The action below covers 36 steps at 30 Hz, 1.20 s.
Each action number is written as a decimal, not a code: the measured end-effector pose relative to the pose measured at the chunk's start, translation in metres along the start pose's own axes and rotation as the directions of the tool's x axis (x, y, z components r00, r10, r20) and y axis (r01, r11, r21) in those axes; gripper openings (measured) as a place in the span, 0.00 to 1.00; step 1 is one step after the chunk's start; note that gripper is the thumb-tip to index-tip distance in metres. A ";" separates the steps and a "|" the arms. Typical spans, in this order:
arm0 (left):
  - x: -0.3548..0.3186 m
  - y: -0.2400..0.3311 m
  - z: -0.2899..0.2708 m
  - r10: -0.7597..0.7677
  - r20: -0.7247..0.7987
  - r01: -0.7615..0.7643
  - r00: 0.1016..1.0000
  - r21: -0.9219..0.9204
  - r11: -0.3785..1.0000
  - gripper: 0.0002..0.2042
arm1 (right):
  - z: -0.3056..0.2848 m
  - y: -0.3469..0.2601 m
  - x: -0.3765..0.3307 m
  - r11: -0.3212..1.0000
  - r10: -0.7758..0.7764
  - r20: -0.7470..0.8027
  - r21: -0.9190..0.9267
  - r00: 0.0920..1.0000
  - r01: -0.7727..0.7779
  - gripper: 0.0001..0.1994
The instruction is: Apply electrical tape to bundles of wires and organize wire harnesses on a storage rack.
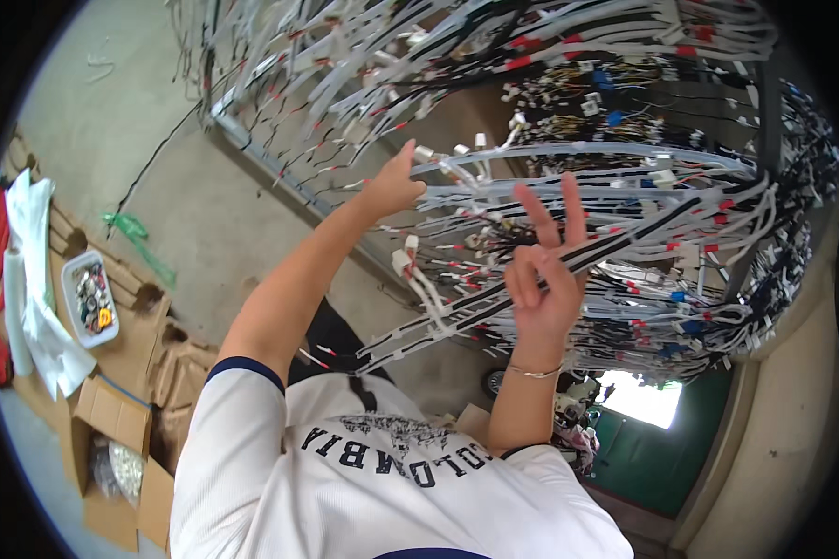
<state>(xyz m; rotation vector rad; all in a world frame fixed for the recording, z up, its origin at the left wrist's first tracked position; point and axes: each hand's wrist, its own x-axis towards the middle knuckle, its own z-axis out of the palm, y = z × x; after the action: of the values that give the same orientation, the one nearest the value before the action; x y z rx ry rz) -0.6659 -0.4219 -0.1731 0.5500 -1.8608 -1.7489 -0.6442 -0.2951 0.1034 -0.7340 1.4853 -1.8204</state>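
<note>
My left hand (pixel 396 189) reaches forward with its index finger stretched out. Its thumb and other fingers close at the end of a wiring harness in pale, clear sleeving (pixel 494 190); the exact grip is partly hidden. To the right, my right hand (pixel 543 279) has two fingers raised and apart, while the thumb and remaining fingers curl around a black-and-white wiring harness (pixel 625 239). That harness slants down left past the hand to loose ends (pixel 373 356) near my body. White connectors (pixel 405 256) dangle between my hands.
Dense wiring harnesses (pixel 550 42) with red marks hang on a metal rack (pixel 261 154) ahead and to the right. At left, cardboard (pixel 135 349) carries a white tub of small parts (pixel 91 298) and white plastic sheeting (pixel 37 279). An open carton (pixel 112 466) stands nearer. A green door (pixel 657 456) lies lower right.
</note>
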 end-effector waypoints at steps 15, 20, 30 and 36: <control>-0.167 0.082 -0.075 0.020 0.039 -0.018 0.999 -0.057 0.998 0.14 | -0.011 -0.002 0.006 0.998 0.000 -0.189 -0.056 0.982 -0.011 0.25; -0.183 0.093 -0.089 -0.182 0.243 0.271 0.953 -0.412 0.870 0.16 | -0.009 0.002 0.005 0.993 0.028 -0.231 -0.103 0.973 -0.053 0.18; -0.163 0.137 -0.101 -0.207 0.303 0.316 0.930 -0.376 0.871 0.17 | -0.003 -0.006 -0.011 0.997 0.069 -0.194 -0.009 0.979 -0.072 0.16; -0.181 0.142 -0.089 0.106 0.168 -0.092 0.980 -0.088 0.992 0.12 | 0.002 -0.001 -0.012 0.988 -0.073 -0.443 -0.155 0.894 0.004 0.15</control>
<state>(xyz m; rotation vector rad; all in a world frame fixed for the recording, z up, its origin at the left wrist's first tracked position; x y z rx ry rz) -0.4609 -0.3684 -0.0466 0.2774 -1.8888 -1.8449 -0.6354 -0.2868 0.1044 -0.4257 1.9315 -2.0157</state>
